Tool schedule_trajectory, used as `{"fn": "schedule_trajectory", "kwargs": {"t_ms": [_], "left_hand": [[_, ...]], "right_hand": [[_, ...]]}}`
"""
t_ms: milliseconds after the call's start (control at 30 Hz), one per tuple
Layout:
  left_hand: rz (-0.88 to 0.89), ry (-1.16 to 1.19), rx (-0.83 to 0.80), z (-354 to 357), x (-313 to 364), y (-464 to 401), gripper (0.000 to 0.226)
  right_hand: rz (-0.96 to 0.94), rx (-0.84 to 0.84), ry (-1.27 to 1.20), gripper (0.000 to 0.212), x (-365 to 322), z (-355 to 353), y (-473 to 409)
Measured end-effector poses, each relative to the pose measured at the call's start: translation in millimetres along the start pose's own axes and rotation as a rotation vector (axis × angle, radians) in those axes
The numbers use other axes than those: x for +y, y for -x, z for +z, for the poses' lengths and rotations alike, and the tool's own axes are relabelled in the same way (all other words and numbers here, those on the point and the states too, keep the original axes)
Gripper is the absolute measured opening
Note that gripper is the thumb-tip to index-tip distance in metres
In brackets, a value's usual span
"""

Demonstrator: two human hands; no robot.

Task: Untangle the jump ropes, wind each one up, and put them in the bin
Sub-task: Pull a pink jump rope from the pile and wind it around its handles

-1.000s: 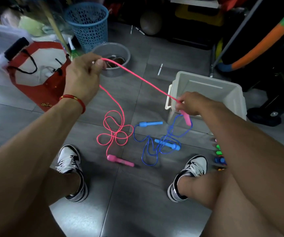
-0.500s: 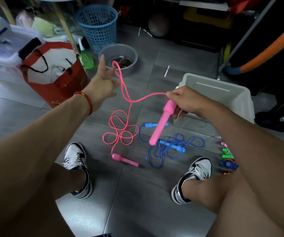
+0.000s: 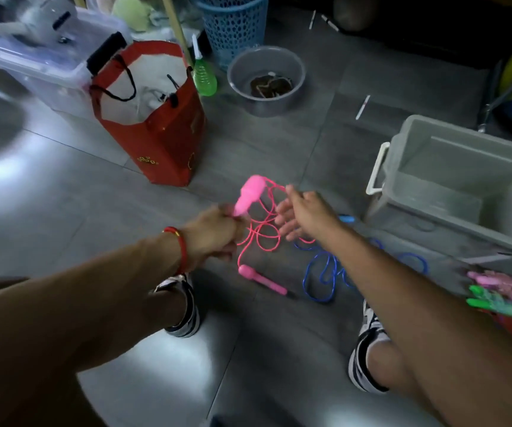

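My left hand (image 3: pixel 214 234) grips one pink handle (image 3: pixel 250 194) of the pink jump rope, the handle sticking up and away from the fist. The pink cord (image 3: pixel 262 235) loops down to the floor, and its other pink handle (image 3: pixel 262 280) lies there. My right hand (image 3: pixel 302 214) hovers with fingers spread beside the pink loops, holding nothing. The blue jump rope (image 3: pixel 322 272) lies tangled on the floor under my right forearm, one blue handle (image 3: pixel 347 218) peeking out past the wrist. The grey bin (image 3: pixel 452 192) stands empty at the right.
A red paper bag (image 3: pixel 156 143) stands left of the ropes. Behind it are a clear storage box (image 3: pixel 48 63), a blue mesh basket (image 3: pixel 233 26) and a grey bowl (image 3: pixel 267 80). More coloured rope handles (image 3: pixel 501 298) lie at the right edge. My shoes (image 3: pixel 184 306) flank the ropes.
The pink handle passed from my right hand to my left hand, which now grips it. My right hand let go and opened. The view swung left and down.
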State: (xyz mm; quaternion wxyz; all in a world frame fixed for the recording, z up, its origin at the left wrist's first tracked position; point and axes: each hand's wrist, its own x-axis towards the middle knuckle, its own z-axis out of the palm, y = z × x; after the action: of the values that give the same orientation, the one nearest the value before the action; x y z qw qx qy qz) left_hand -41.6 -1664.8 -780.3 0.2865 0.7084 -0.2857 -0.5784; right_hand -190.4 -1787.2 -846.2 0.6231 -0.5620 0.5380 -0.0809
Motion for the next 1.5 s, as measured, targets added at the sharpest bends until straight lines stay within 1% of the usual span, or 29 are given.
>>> {"fn": "schedule_trajectory", "kwargs": {"t_ms": [33, 67, 100, 133, 167, 200, 233, 267, 300, 367, 400, 467, 500, 567, 633, 700, 767, 800, 833, 900, 967, 1033, 1100, 1167, 1200, 1267, 1333, 1400, 1500], "left_hand": [[-0.015, 0.03, 0.08, -9, 3, -3, 0.026], [-0.005, 0.008, 0.157, -18, 6, -6, 0.024], [0.031, -0.068, 0.232, -28, 9, -10, 0.016], [0.074, -0.173, 0.297, -37, 13, -13, 0.015], [0.114, -0.31, 0.342, -43, 15, -15, 0.032], [0.133, -0.421, 0.362, -46, 16, -17, 0.045], [0.121, -0.463, 0.365, -47, 14, -19, 0.05], [0.095, -0.466, 0.348, -47, 11, -21, 0.049], [0.075, -0.457, 0.314, -47, 7, -23, 0.043], [0.041, -0.514, 0.272, -49, 1, -27, 0.028], [0.048, -0.547, 0.264, -52, 0, -30, 0.029], [0.06, -0.524, 0.267, -54, 5, -34, 0.038], [0.081, -0.476, 0.281, -55, 10, -36, 0.032], [0.139, -0.376, 0.347, -57, 25, -41, 0.004], [0.226, -0.25, 0.413, -56, 47, -41, 0.005], [0.313, -0.081, 0.46, -54, 70, -36, 0.012], [0.376, 0.083, 0.528, -52, 90, -28, 0.02], [0.397, 0.149, 0.544, -50, 97, -23, 0.021], [0.411, 0.205, 0.526, -48, 101, -19, 0.02], [0.379, 0.264, 0.425, -36, 97, -13, 0.017], [0.301, 0.259, 0.369, -15, 82, -4, 0.015], [0.285, 0.27, 0.32, 10, 69, 10, 0.014], [0.275, 0.278, 0.187, 31, 64, 29, 0.012], [0.266, 0.29, -0.009, 45, 63, 52, 0.011], [0.273, 0.311, -0.095, 51, 63, 62, 0.018], [0.297, 0.381, -0.227, 59, 65, 75, 0.029], [0.296, 0.431, -0.287, 62, 69, 83, 0.034], [0.308, 0.443, -0.325, 63, 71, 85, 0.035], [0.346, 0.361, -0.306, 63, 69, 83, 0.029]], "right_hand": [[0.017, -0.005, 0.11, 0.048, 20, 7, -9], [0.025, -0.042, 0.248, 0.045, 45, 17, -17], [0.035, -0.1, 0.44, 0.04, 74, 29, -23], [0.052, -0.166, 0.635, 0.035, 102, 41, -26], [0.074, -0.239, 0.802, 0.032, 130, 56, -27], [0.113, -0.313, 0.878, 0.034, 154, 69, -28], [0.142, -0.377, 0.912, 0.039, 174, 81, -25], [0.151, -0.41, 0.925, 0.045, 191, 90, -24], [0.148, -0.397, 0.935, 0.048, 202, 97, -20], [0.06, -0.267, 0.985, 0.047, 217, 105, -9], [0.026, -0.184, 1.01, 0.045, 219, 106, -2], [0.027, -0.075, 0.968, 0.042, 224, 110, 5], [0.081, -0.034, 0.893, 0.041, 224, 108, 9], [0.163, -0.019, 0.679, 0.035, 223, 103, 21], [0.204, -0.068, 0.483, 0.022, 220, 95, 35], [0.276, -0.111, 0.287, 0.036, 213, 84, 48], [0.334, -0.168, -0.031, 0.051, 188, 65, 57], [0.358, -0.207, -0.191, 0.051, 171, 54, 61], [0.353, -0.248, -0.315, 0.045, 150, 41, 65], [0.227, -0.307, -0.428, 0.035, 103, 11, 77], [0.057, -0.309, -0.445, 0.032, 55, -17, 93], [-0.069, -0.249, -0.407, 0.029, 8, -39, 112], [-0.138, -0.186, -0.328, 0.027, -33, -52, 133], [-0.194, -0.169, -0.269, 0.027, -62, -59, 153], [-0.22, -0.155, -0.221, 0.029, -73, -61, 163], [-0.278, -0.068, -0.088, 0.036, -84, -62, 177], [-0.336, 0.05, 0.057, 0.04, -86, -63, 184], [-0.391, 0.153, 0.196, 0.042, -83, -64, 187], [-0.45, 0.234, 0.402, 0.037, -80, -63, 189]]}}
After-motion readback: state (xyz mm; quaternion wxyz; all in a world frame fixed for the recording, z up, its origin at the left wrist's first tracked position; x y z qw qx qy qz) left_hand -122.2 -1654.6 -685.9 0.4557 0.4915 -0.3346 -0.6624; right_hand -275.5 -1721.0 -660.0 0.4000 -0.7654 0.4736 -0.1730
